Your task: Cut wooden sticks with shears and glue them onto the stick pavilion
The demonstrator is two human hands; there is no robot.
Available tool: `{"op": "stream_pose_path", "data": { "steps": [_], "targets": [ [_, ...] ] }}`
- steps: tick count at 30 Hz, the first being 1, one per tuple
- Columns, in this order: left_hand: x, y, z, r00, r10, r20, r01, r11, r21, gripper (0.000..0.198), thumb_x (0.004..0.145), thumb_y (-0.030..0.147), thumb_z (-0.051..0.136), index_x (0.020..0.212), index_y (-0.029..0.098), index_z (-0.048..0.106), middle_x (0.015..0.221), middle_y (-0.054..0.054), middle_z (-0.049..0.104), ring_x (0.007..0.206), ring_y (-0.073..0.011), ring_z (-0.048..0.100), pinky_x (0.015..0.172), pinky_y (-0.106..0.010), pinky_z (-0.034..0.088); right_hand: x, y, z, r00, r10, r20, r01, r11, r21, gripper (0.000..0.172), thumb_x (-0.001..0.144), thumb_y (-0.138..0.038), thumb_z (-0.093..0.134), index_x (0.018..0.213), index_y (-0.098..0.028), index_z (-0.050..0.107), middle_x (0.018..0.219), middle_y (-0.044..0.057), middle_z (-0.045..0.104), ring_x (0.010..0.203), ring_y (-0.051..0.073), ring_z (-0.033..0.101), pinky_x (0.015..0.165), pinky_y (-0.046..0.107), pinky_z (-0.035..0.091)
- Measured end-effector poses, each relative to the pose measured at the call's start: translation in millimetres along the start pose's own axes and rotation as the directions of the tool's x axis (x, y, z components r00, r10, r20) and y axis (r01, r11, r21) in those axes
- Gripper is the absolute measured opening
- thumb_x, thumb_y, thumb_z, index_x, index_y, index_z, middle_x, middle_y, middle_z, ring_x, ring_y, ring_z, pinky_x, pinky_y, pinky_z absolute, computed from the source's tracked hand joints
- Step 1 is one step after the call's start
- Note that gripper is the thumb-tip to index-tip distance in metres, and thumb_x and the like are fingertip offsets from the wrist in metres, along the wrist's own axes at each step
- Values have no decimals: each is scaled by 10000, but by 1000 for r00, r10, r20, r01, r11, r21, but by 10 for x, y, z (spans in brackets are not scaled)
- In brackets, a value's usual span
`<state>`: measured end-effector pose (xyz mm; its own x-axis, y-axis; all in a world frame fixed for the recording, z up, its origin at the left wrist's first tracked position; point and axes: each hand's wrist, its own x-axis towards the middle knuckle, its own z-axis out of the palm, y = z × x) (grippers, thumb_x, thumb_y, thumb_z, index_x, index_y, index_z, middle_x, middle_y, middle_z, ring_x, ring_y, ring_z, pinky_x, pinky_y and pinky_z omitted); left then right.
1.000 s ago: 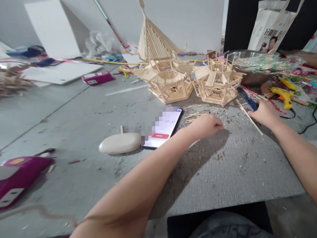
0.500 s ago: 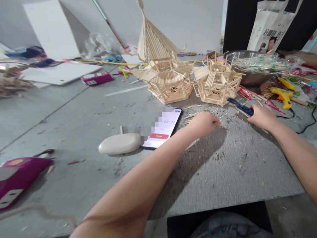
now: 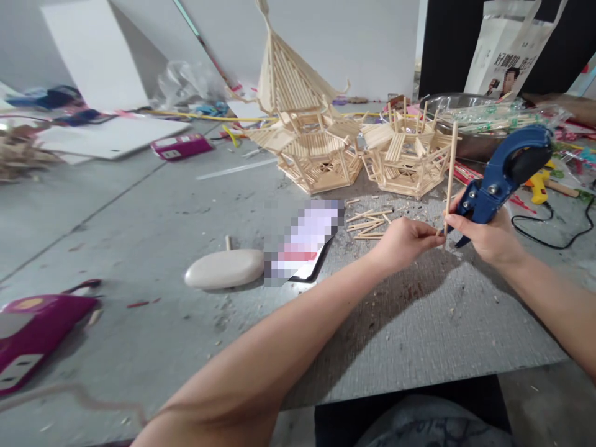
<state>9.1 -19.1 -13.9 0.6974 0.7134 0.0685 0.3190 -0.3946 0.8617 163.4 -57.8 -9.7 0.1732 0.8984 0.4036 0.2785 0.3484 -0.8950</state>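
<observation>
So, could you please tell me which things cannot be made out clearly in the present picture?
All in the head view:
- Whether the left hand pinches anything by the stick: too small to tell.
- The phone display: blurred by pixel blocks.
- Part of the yellow glue gun: hidden behind the blue cutter in the right hand.
- The nearer purple box: cut off by the left edge.

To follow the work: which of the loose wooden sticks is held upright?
The long stick, at the right hand beside the blue tool; the shorter sticks lie flat near the phone.
</observation>
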Motion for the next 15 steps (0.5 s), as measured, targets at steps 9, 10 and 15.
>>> {"op": "stream_pose_path", "data": {
  "steps": [9,10,15],
  "targets": [
    [1,-10,81,1000,-12,8,13,983,-185,259,739,281,528,528,133,501,490,59,300,469,-52,256,453,-206,213,-48,-15,77,999,32,-8,-32,999,27,100,644,-230,652,707,-234,574,686,-41,589,636,121,562,641,299,472],
    [13,-34,71,1000,-21,-20,18,984,-180,239,740,285,523,557,132,529,493,57,322,468,-54,266,457,-207,222,-30,-10,55,999,33,4,-33,999,9,108,646,-240,654,721,-231,577,698,-38,594,648,123,565,651,303,472],
    [81,-198,-41,987,-21,-161,32,997,65,161,722,241,509,630,133,587,539,28,464,516,-74,373,512,-216,286,84,50,-73,998,30,-51,-37,992,-125,143,639,-280,664,731,-224,569,717,-16,597,654,140,561,668,330,465]
  ]
}}
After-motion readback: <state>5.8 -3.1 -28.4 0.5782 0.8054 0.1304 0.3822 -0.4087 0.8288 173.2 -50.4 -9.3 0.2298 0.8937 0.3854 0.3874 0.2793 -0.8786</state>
